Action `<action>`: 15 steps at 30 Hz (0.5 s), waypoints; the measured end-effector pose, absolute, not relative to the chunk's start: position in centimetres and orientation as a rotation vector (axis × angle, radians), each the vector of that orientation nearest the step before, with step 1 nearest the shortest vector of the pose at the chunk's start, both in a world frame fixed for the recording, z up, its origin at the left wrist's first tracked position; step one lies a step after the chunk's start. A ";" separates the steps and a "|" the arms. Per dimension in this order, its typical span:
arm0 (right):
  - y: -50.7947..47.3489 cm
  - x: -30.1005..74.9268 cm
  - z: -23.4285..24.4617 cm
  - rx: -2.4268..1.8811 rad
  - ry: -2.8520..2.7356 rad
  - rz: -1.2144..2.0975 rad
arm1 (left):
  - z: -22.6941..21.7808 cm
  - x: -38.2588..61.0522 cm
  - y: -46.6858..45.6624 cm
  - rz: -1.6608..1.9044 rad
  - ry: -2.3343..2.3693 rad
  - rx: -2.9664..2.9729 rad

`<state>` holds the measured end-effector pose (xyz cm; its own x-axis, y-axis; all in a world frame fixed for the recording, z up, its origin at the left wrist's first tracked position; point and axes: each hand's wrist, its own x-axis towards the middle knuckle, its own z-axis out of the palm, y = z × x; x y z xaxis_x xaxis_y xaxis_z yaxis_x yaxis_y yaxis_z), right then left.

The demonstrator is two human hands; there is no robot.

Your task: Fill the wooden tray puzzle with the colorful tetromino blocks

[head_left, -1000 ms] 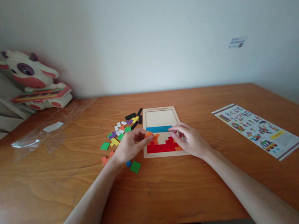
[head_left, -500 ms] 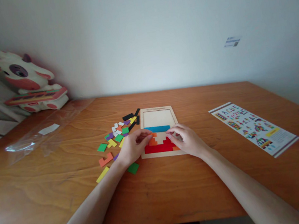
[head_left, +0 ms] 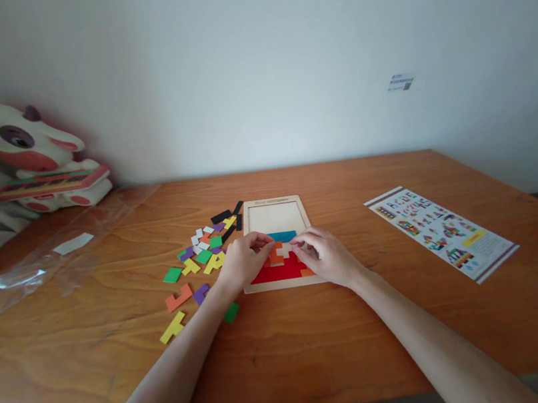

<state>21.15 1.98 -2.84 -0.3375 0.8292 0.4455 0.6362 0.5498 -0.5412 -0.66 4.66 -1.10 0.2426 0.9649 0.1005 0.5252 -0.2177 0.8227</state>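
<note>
A wooden puzzle board [head_left: 273,211] lies flat in the middle of the table. Red pieces [head_left: 280,272] fill its near rows, a blue bar [head_left: 283,236] lies across it, and its far half is bare. My left hand [head_left: 243,260] is at the board's left edge, fingers bent, with the fingertips pinching an orange piece [head_left: 277,253] that sits among the red ones. My right hand [head_left: 322,257] covers the board's right near corner, fingers curled and pressed down beside the orange piece. What lies under them is hidden.
Several loose coloured pieces [head_left: 202,245] lie scattered left of the board, with a yellow one [head_left: 172,326] nearest me. A printed leaflet [head_left: 443,233] lies at the right. A clear plastic bag [head_left: 31,272] and a cow toy [head_left: 29,153] are at the far left.
My left hand carried the orange piece from the board's left edge onto the board and set it among the red pieces. My right hand closed in beside it. The view shifted slightly.
</note>
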 end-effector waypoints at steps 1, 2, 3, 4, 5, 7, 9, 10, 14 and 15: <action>2.0 21.1 -2.8 -1.179 -2.089 0.350 | -1.1 -0.7 4.5 0.831 1.386 1.868; 2.0 21.1 -2.8 -1.181 -2.092 0.350 | -1.1 -0.7 4.5 0.824 1.394 1.877; 2.0 21.1 -2.8 -1.183 -2.094 0.350 | -1.1 -0.8 4.4 0.815 1.394 1.884; 2.0 21.1 -2.9 -1.183 -2.096 0.350 | -1.1 -0.8 4.4 0.802 1.396 1.896; 2.0 21.1 -2.9 -1.181 -2.098 0.349 | -1.1 -0.9 4.4 0.790 1.405 1.914; 2.1 21.1 -2.9 -1.174 -2.101 0.344 | -1.1 -1.0 4.5 0.756 1.433 1.971; 2.1 21.1 -3.0 -1.171 -2.104 0.341 | -1.1 -1.1 4.5 0.715 1.448 2.035; 2.1 21.2 -3.0 -1.172 -2.106 0.342 | -1.1 -1.1 4.5 0.704 1.447 2.057; 2.1 21.2 -3.1 -1.180 -2.123 0.346 | -1.4 -1.4 4.5 0.738 1.398 2.138; 2.1 21.2 -3.1 -1.181 -2.131 0.345 | -1.5 -1.4 4.5 0.756 1.370 2.170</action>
